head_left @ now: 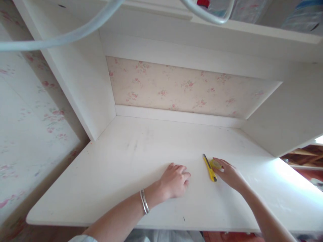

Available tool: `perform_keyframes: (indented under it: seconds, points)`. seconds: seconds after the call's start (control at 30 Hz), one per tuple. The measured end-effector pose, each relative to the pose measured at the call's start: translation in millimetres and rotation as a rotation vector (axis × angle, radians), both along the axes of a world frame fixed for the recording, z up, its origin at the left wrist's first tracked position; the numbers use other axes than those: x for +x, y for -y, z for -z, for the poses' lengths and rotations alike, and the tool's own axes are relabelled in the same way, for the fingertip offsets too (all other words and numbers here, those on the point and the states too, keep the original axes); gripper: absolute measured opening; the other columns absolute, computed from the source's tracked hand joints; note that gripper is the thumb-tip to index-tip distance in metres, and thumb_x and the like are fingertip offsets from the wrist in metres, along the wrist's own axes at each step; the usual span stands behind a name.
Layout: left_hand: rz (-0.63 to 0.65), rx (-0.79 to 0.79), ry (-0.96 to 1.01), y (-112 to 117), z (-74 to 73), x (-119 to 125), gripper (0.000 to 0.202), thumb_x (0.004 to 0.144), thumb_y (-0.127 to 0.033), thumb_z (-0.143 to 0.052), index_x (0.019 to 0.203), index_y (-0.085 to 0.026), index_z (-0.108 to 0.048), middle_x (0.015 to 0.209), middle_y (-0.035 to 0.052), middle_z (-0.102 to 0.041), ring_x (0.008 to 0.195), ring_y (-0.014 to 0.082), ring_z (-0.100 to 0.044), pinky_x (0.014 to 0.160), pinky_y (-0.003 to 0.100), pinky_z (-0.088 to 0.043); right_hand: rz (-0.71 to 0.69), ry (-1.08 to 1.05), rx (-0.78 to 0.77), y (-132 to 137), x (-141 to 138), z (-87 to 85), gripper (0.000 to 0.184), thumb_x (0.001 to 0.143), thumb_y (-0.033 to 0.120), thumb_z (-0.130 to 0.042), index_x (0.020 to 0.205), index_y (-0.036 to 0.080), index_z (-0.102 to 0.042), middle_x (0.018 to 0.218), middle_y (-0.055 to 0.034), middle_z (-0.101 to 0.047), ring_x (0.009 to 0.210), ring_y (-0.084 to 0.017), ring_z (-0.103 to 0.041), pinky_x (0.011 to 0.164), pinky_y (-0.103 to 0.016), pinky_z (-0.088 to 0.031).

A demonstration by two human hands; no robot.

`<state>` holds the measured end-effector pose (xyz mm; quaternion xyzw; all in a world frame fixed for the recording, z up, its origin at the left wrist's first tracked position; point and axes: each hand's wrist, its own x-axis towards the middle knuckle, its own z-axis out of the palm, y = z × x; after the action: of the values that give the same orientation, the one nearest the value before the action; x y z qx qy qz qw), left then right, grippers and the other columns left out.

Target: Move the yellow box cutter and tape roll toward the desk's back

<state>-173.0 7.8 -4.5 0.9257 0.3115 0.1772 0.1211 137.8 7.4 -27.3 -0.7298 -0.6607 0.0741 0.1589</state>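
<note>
On the white desk rests my left hand, its fingers loosely curled in. Nothing shows in it, though the palm side is hidden. A silver bangle circles that wrist. Further right, my right hand is closed round a small yellow roll of tape, at the desk surface. My fingers cover part of the roll. Just left of it lies a yellow box cutter, its dark tip pointing away from me. It lies between my two hands and neither hand holds it.
White side panels border the desk, with flowered wallpaper at the back. Overhead are a shelf with plastic-looking items and pale curved bars. A small dark mark is near the front edge.
</note>
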Motion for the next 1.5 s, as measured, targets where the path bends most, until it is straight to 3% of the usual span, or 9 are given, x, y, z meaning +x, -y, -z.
perform_keyframes:
  seconds: [0.13, 0.27, 0.37, 0.5, 0.77, 1.0, 1.23, 1.37, 1.5]
  points:
    - [-0.049, -0.001, 0.022, 3.7, -0.5, 12.6, 0.032, 0.087, -0.035, -0.045, 0.114, -0.020, -0.054, 0.113, 0.0072, -0.057, 0.103, 0.0206, -0.052, 0.095, 0.037, -0.038, -0.044, -0.056, 0.084, -12.1, -62.1, -2.0, 0.045, 0.078, 0.042, -0.050, 0.119, 0.024, -0.053, 0.119, -0.0066, -0.059, 0.107, -0.023, -0.055, 0.093, -0.037, -0.043]
    - [-0.200, 0.044, 0.029, -4.4, 4.0, 7.1, 0.039, 0.085, -0.031, -0.048, 0.120, -0.014, -0.049, 0.117, 0.0123, -0.056, 0.108, 0.0243, -0.050, 0.097, 0.040, -0.038, -0.102, -0.119, 0.161, -28.3, -120.9, 4.4, 0.043, 0.078, 0.035, -0.052, 0.119, 0.021, -0.053, 0.117, -0.0071, -0.059, 0.108, -0.023, -0.054, 0.094, -0.037, -0.042]
    - [-0.282, 0.083, 0.011, -20.3, 8.0, -13.3, 0.035, 0.087, -0.023, -0.041, 0.120, -0.012, -0.049, 0.122, 0.0152, -0.053, 0.112, 0.0247, -0.049, 0.099, 0.041, -0.036, -0.121, -0.195, 0.206, -40.6, -160.0, 8.7, 0.042, 0.077, 0.030, -0.053, 0.118, 0.022, -0.053, 0.117, -0.0064, -0.059, 0.108, -0.022, -0.054, 0.094, -0.036, -0.042]
    - [-0.317, 0.089, 0.011, -48.1, 10.5, -53.3, 0.038, 0.086, -0.009, -0.035, 0.119, -0.016, -0.050, 0.120, 0.0110, -0.057, 0.112, 0.0198, -0.051, 0.100, 0.037, -0.036, -0.182, -0.280, 0.223, -52.8, -203.8, 7.5, 0.044, 0.076, 0.027, -0.056, 0.119, 0.022, -0.051, 0.124, -0.0061, -0.054, 0.109, -0.021, -0.054, 0.094, -0.034, -0.042]
    - [-0.430, -0.013, -0.059, -80.2, 10.5, -118.0, 0.047, 0.081, -0.001, -0.035, 0.122, -0.018, -0.050, 0.127, 0.0082, -0.055, 0.114, 0.0173, -0.053, 0.099, 0.029, -0.040, -0.240, -0.337, 0.180, -69.1, -266.7, -1.9, 0.043, 0.073, 0.026, -0.062, 0.115, 0.025, -0.050, 0.118, -0.0047, -0.057, 0.102, -0.019, -0.057, 0.086, -0.031, -0.043]
    - [-0.597, -0.019, -0.116, -89.1, 9.8, -135.3, 0.035, 0.087, -0.009, -0.035, 0.115, -0.019, -0.053, 0.119, 0.0106, -0.059, 0.098, 0.0206, -0.062, 0.081, 0.030, -0.048, -0.247, -0.368, 0.181, -87.0, -303.0, -4.1, 0.041, 0.076, 0.030, -0.060, 0.115, 0.024, -0.050, 0.117, -0.0073, -0.056, 0.097, -0.020, -0.059, 0.081, -0.031, -0.043]
    - [-0.623, -0.030, 0.003, -105.6, 15.4, -156.3, 0.040, 0.082, -0.004, -0.042, 0.118, -0.019, -0.051, 0.120, 0.0094, -0.058, 0.109, 0.0189, -0.056, 0.093, 0.030, -0.042, -0.260, -0.463, 0.169, -102.6, -325.3, -3.2, 0.041, 0.072, 0.028, -0.064, 0.110, 0.023, -0.052, 0.111, -0.0068, -0.058, 0.092, -0.019, -0.060, 0.079, -0.031, -0.045]
    - [-0.579, -0.044, 0.090, -111.6, 17.6, -166.7, 0.046, 0.077, 0.000, -0.041, 0.117, -0.018, -0.053, 0.121, 0.0081, -0.057, 0.113, 0.0166, -0.052, 0.099, 0.029, -0.039, -0.324, -0.540, 0.175, -100.5, -321.0, 2.1, 0.053, 0.067, 0.022, -0.065, 0.117, 0.023, -0.048, 0.118, -0.0066, -0.055, 0.099, -0.019, -0.058, 0.086, -0.032, -0.045]
    - [-0.522, -0.006, 0.128, -108.4, 12.1, -160.5, 0.050, 0.072, -0.002, -0.048, 0.119, -0.019, -0.053, 0.125, 0.0065, -0.054, 0.118, 0.0174, -0.047, 0.105, 0.030, -0.034, -0.331, -0.566, 0.188, -89.7, -299.8, 8.6, 0.055, 0.069, 0.022, -0.063, 0.121, 0.022, -0.046, 0.127, -0.0082, -0.049, 0.106, -0.020, -0.055, 0.094, -0.035, -0.042]
